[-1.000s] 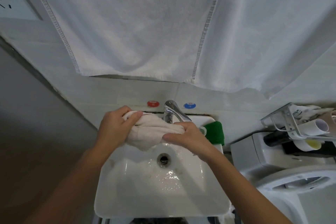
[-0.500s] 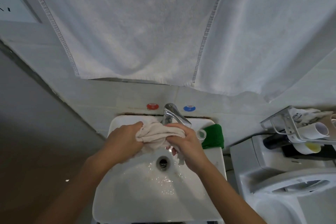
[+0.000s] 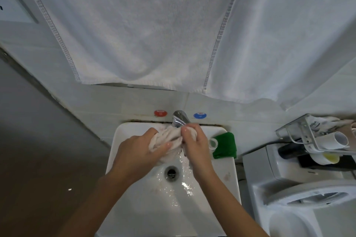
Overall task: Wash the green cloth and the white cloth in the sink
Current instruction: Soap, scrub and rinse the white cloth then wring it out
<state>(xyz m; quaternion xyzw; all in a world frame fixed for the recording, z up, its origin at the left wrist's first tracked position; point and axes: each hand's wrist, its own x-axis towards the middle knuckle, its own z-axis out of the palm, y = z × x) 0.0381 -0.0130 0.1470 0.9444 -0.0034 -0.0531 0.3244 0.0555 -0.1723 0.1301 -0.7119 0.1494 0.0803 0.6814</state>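
Note:
The white cloth (image 3: 169,138) is bunched up under the chrome tap (image 3: 180,120), above the white sink (image 3: 134,208). My left hand (image 3: 137,153) grips its left part, thumb over the front. My right hand (image 3: 194,146) grips its right end close beside the left hand. Water runs from the cloth down toward the drain (image 3: 171,173). The green cloth (image 3: 224,148) lies folded on the sink's right rim, untouched.
A small clear cup (image 3: 213,143) stands between my right hand and the green cloth. Red (image 3: 159,113) and blue (image 3: 200,115) valve caps sit on the wall. A large white towel (image 3: 154,31) hangs overhead. A wire rack (image 3: 317,136) and toilet (image 3: 308,198) stand at right.
My hands have drawn closer together and squeezed the white cloth tighter under the tap. Water now streams from it into the basin.

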